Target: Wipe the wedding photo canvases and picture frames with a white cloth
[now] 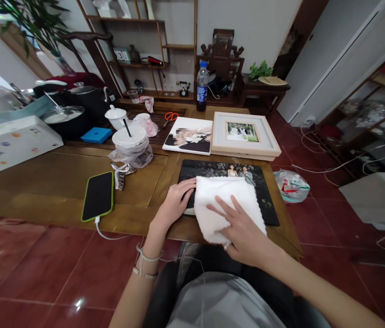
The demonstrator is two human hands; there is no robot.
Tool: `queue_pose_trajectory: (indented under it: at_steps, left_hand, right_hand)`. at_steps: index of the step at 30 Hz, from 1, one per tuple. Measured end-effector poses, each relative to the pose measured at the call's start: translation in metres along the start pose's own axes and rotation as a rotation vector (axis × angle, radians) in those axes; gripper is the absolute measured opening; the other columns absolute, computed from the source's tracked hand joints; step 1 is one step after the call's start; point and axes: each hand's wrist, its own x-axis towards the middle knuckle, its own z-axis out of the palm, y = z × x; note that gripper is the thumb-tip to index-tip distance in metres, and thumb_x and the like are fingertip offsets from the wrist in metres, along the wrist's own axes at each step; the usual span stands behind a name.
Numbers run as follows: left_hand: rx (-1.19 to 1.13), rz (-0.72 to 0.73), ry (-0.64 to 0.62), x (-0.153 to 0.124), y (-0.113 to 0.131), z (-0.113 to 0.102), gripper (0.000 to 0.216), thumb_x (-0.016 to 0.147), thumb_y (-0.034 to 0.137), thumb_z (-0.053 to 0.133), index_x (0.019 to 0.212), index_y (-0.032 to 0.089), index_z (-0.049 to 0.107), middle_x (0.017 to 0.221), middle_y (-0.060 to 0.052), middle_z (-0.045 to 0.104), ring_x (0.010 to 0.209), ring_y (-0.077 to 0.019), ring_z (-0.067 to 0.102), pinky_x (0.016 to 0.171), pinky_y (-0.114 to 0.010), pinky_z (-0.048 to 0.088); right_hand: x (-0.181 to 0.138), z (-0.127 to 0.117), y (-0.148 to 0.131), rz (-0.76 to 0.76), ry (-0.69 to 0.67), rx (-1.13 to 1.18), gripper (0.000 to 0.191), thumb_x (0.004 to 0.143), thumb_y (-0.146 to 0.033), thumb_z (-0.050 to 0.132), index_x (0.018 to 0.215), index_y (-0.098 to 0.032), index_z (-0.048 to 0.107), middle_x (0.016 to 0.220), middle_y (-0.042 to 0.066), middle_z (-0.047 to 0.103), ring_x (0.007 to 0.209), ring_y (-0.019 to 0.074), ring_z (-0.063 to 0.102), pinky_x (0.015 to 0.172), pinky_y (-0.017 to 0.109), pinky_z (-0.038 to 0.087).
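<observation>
Cloth (214,187) flat beneath right grip (242,230), fingers splayed open; probably light, soft, best pinched at far edge. Photo panel (265,196) under cloth, likely stiff; best held by edges; long axis left-right across both grips, picture top pointing away. Left grip (175,200) on panel's left side, closure unclear.

The digit 3 is legible on the number block (122,55).

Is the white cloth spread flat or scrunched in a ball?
Spread flat: the white cloth covers part of the dark photo under the right hand. Whether it's folded double, I cannot tell.
</observation>
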Motion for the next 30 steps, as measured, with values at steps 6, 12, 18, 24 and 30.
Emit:
queue_pose_trajectory:
  at_steps: [6, 12, 18, 24, 30]
  left_hand:
    - [-0.017, 0.015, 0.022, -0.001, -0.001, 0.002, 0.026, 0.092, 0.017, 0.042, 0.105, 0.018, 0.065, 0.116, -0.009, 0.066, 0.115, -0.0211, 0.057, 0.098, -0.042, 0.045]
    - [-0.032, 0.009, 0.027, -0.001, -0.003, 0.004, 0.026, 0.092, 0.018, 0.041, 0.105, 0.018, 0.064, 0.115, -0.009, 0.066, 0.115, -0.0200, 0.057, 0.100, -0.041, 0.044]
    - [-0.048, -0.036, 0.042, -0.003, 0.005, -0.001, 0.036, 0.096, 0.021, 0.029, 0.123, 0.019, 0.053, 0.135, -0.009, 0.051, 0.127, -0.0185, 0.045, 0.109, -0.041, 0.034]
    - [-0.102, -0.052, 0.091, -0.006, 0.012, -0.008, 0.043, 0.097, 0.029, 0.023, 0.135, 0.017, 0.041, 0.141, -0.010, 0.044, 0.132, -0.0192, 0.038, 0.112, -0.040, 0.028]
    - [0.028, -0.071, -0.035, -0.006, 0.005, -0.004, 0.043, 0.097, 0.031, 0.029, 0.134, 0.014, 0.042, 0.141, -0.013, 0.044, 0.133, -0.0217, 0.036, 0.109, -0.043, 0.030]
  right_hand:
    - [-0.024, -0.018, 0.031, 0.159, 0.060, -0.002, 0.031, 0.069, -0.010, 0.049, 0.093, -0.014, 0.070, 0.140, 0.016, 0.043, 0.132, 0.0297, 0.035, 0.111, 0.050, 0.024]
    - [-0.006, -0.024, 0.080, 0.401, 0.195, -0.128, 0.032, 0.083, -0.016, 0.041, 0.103, -0.014, 0.065, 0.126, 0.016, 0.058, 0.130, 0.0307, 0.038, 0.107, 0.052, 0.029]
    - [0.022, -0.010, 0.041, 0.260, 0.147, -0.085, 0.040, 0.071, -0.012, 0.050, 0.107, -0.015, 0.067, 0.133, 0.015, 0.052, 0.134, 0.0327, 0.028, 0.108, 0.059, 0.017]
    - [0.031, 0.000, -0.006, -0.169, -0.062, 0.087, 0.034, 0.067, -0.020, 0.055, 0.096, -0.018, 0.071, 0.141, 0.007, 0.044, 0.138, 0.0321, 0.017, 0.111, 0.059, 0.002]
    - [0.010, -0.021, 0.001, -0.176, -0.147, 0.199, 0.043, 0.070, -0.015, 0.052, 0.112, -0.016, 0.062, 0.129, 0.011, 0.057, 0.135, 0.0228, 0.029, 0.114, 0.048, 0.008]
